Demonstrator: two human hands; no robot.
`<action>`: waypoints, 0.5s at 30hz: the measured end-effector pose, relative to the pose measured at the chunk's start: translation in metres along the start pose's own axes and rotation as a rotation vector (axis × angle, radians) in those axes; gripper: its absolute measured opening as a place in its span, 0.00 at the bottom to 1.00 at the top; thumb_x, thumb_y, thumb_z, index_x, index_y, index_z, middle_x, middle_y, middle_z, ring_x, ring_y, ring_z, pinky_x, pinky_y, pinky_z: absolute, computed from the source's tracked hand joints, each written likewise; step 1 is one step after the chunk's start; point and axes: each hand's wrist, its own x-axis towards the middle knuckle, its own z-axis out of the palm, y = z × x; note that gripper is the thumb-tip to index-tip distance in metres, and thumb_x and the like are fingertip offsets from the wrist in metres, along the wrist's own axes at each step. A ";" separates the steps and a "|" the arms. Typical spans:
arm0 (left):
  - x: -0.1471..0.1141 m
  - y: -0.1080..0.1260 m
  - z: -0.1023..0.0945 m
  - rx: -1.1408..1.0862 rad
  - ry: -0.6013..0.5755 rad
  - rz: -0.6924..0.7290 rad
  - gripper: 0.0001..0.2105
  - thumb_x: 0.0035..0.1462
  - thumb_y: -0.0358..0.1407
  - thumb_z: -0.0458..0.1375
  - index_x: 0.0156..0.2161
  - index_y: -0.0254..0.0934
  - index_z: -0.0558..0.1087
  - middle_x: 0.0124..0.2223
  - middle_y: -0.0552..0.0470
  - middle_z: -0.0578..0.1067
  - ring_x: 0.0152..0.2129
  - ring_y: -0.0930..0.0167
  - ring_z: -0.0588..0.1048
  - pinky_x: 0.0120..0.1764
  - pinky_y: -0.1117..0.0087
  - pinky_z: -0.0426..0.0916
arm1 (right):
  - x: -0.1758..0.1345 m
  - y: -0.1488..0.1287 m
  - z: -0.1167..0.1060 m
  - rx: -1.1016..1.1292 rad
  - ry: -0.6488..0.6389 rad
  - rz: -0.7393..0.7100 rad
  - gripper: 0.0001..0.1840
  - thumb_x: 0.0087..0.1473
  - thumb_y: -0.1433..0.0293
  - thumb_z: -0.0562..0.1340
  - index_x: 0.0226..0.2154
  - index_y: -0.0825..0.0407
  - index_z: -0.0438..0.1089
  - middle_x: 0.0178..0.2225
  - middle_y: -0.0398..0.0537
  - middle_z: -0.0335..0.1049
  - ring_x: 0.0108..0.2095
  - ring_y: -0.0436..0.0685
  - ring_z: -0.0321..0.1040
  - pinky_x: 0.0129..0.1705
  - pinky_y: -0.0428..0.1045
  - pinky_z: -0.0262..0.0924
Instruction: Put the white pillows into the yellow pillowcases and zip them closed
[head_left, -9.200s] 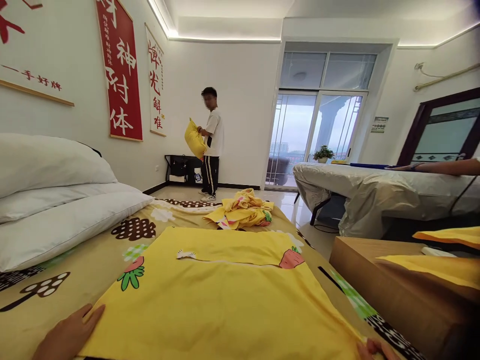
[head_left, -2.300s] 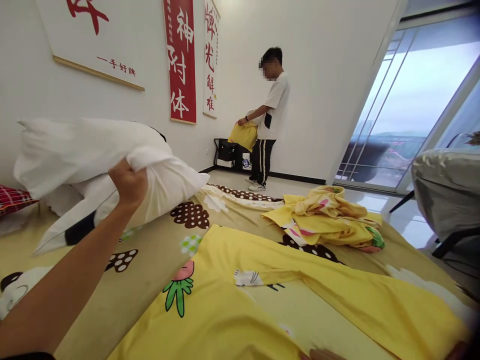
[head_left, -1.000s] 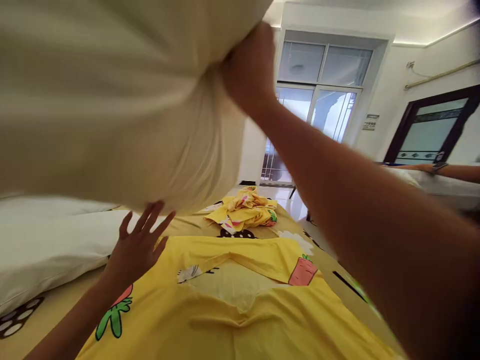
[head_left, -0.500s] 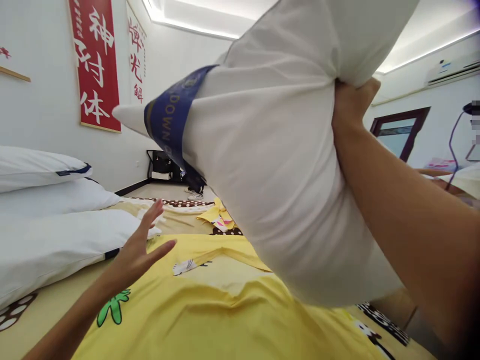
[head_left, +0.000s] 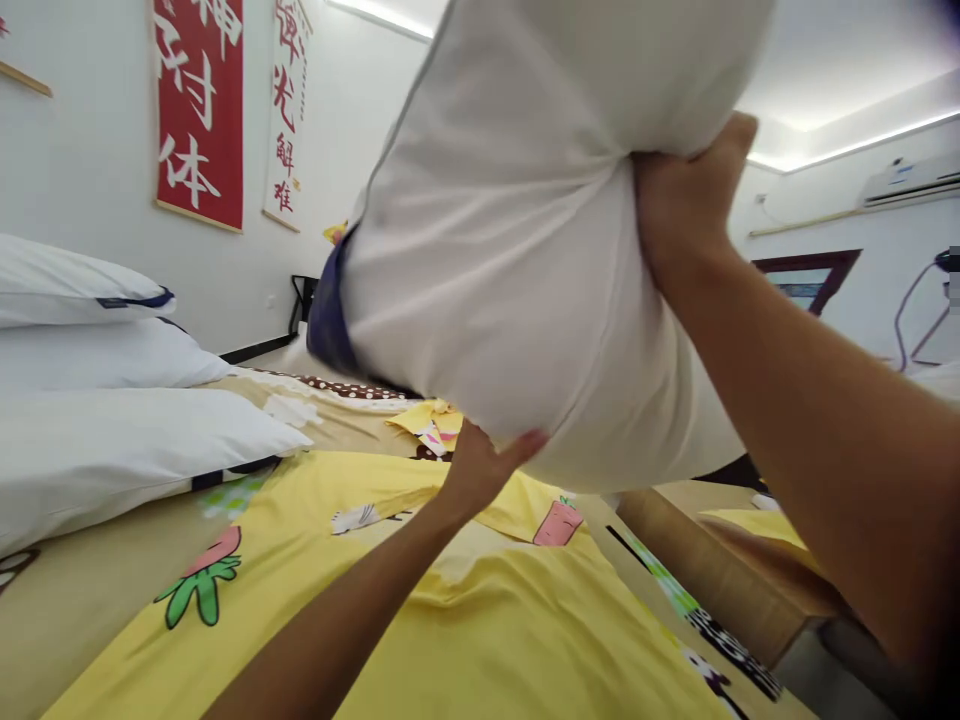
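Note:
A plump white pillow (head_left: pixel 517 290) with a navy blue band (head_left: pixel 328 315) is held up in the air, tilted, filling the upper middle. My right hand (head_left: pixel 686 195) grips its right side, bunching the cloth into deep creases. At the pillow's lower edge is my left hand (head_left: pixel 484 465), its thumb over the white cloth and its fingers hidden behind the pillow. Beneath both arms a yellow pillowcase (head_left: pixel 465 640) with carrot prints lies spread on the bed, wrinkled in the middle.
Several white pillows (head_left: pixel 135 440) are stacked at the left. A small yellow cloth (head_left: pixel 431 425) lies farther back on the bed. An open cardboard box (head_left: pixel 697 570) stands at the right. Red and white scrolls hang on the wall, and an air conditioner (head_left: pixel 911 180) is high at right.
My left hand has moved right, from open above the bed to the pillow's lower edge. The pillow has swung, its banded end now less in view. The camera view has tilted down.

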 end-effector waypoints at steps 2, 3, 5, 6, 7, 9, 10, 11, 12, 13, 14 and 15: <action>-0.020 -0.023 -0.002 0.168 -0.111 -0.087 0.31 0.53 0.49 0.59 0.58 0.36 0.62 0.57 0.36 0.68 0.53 0.57 0.69 0.52 0.54 0.66 | -0.024 -0.013 0.006 -0.083 -0.207 -0.003 0.17 0.49 0.69 0.47 0.19 0.63 0.63 0.35 0.44 0.72 0.39 0.48 0.65 0.36 0.51 0.53; -0.035 -0.032 -0.010 0.264 -0.187 -0.126 0.30 0.54 0.48 0.59 0.58 0.36 0.63 0.57 0.36 0.69 0.53 0.56 0.69 0.52 0.54 0.67 | -0.040 -0.015 0.009 -0.110 -0.307 -0.026 0.18 0.49 0.69 0.47 0.22 0.64 0.65 0.36 0.45 0.72 0.40 0.48 0.64 0.37 0.51 0.53; -0.073 -0.045 -0.038 0.446 -0.343 -0.175 0.27 0.54 0.46 0.58 0.57 0.37 0.66 0.55 0.37 0.71 0.51 0.56 0.71 0.49 0.55 0.69 | -0.081 -0.006 0.014 -0.135 -0.482 -0.078 0.17 0.50 0.70 0.49 0.29 0.65 0.69 0.38 0.46 0.72 0.42 0.49 0.64 0.41 0.50 0.54; -0.094 -0.048 -0.056 0.526 -0.420 -0.170 0.23 0.54 0.45 0.58 0.54 0.39 0.69 0.53 0.39 0.73 0.49 0.56 0.73 0.47 0.57 0.70 | -0.106 0.002 0.016 -0.122 -0.571 -0.113 0.14 0.48 0.72 0.52 0.32 0.62 0.70 0.39 0.47 0.73 0.43 0.51 0.64 0.44 0.50 0.55; -0.113 -0.050 -0.075 0.590 -0.480 -0.173 0.18 0.54 0.44 0.57 0.49 0.41 0.73 0.50 0.43 0.75 0.46 0.58 0.75 0.46 0.59 0.71 | -0.132 0.011 0.017 -0.095 -0.663 -0.159 0.12 0.46 0.75 0.55 0.33 0.58 0.71 0.40 0.47 0.73 0.43 0.53 0.64 0.47 0.52 0.56; -0.145 -0.050 -0.113 0.678 -0.499 -0.168 0.11 0.55 0.44 0.56 0.37 0.43 0.77 0.39 0.49 0.80 0.36 0.62 0.78 0.39 0.65 0.73 | -0.184 0.029 0.019 -0.020 -0.918 -0.280 0.13 0.43 0.79 0.56 0.30 0.52 0.73 0.37 0.45 0.74 0.43 0.54 0.64 0.53 0.54 0.54; -0.155 -0.049 -0.130 0.718 -0.454 -0.192 0.12 0.57 0.45 0.54 0.31 0.43 0.76 0.33 0.52 0.79 0.30 0.65 0.78 0.35 0.69 0.72 | -0.207 0.037 0.020 -0.024 -1.025 -0.304 0.15 0.42 0.80 0.55 0.30 0.51 0.73 0.36 0.45 0.74 0.43 0.55 0.64 0.53 0.53 0.54; -0.160 -0.048 -0.146 0.755 -0.371 -0.215 0.13 0.57 0.46 0.54 0.29 0.42 0.75 0.30 0.53 0.78 0.27 0.67 0.77 0.32 0.70 0.72 | -0.225 0.044 0.021 -0.041 -1.089 -0.302 0.15 0.42 0.81 0.55 0.29 0.51 0.73 0.35 0.45 0.74 0.41 0.55 0.64 0.51 0.52 0.55; -0.160 -0.049 -0.159 0.785 -0.261 -0.237 0.13 0.57 0.47 0.54 0.30 0.42 0.74 0.30 0.53 0.78 0.27 0.67 0.76 0.32 0.70 0.71 | -0.238 0.048 0.022 -0.055 -1.114 -0.293 0.17 0.42 0.82 0.54 0.30 0.51 0.74 0.35 0.46 0.74 0.41 0.56 0.63 0.49 0.52 0.55; -0.156 -0.051 -0.168 0.797 -0.150 -0.254 0.13 0.55 0.49 0.56 0.35 0.42 0.74 0.35 0.52 0.79 0.31 0.66 0.77 0.34 0.69 0.72 | -0.247 0.051 0.023 -0.069 -1.116 -0.280 0.18 0.42 0.82 0.54 0.32 0.52 0.74 0.36 0.47 0.75 0.42 0.57 0.63 0.48 0.53 0.55; -0.148 -0.054 -0.174 0.783 -0.057 -0.262 0.18 0.52 0.50 0.59 0.43 0.43 0.73 0.42 0.49 0.78 0.37 0.63 0.77 0.39 0.66 0.72 | -0.250 0.052 0.023 -0.076 -1.102 -0.275 0.19 0.43 0.81 0.54 0.35 0.52 0.74 0.38 0.48 0.75 0.43 0.58 0.62 0.49 0.54 0.54; -0.137 -0.059 -0.176 0.741 -0.001 -0.269 0.28 0.48 0.51 0.61 0.53 0.42 0.68 0.51 0.45 0.75 0.45 0.60 0.74 0.44 0.63 0.71 | -0.249 0.051 0.023 -0.078 -1.084 -0.283 0.20 0.43 0.81 0.54 0.37 0.52 0.74 0.42 0.49 0.74 0.45 0.59 0.61 0.50 0.55 0.52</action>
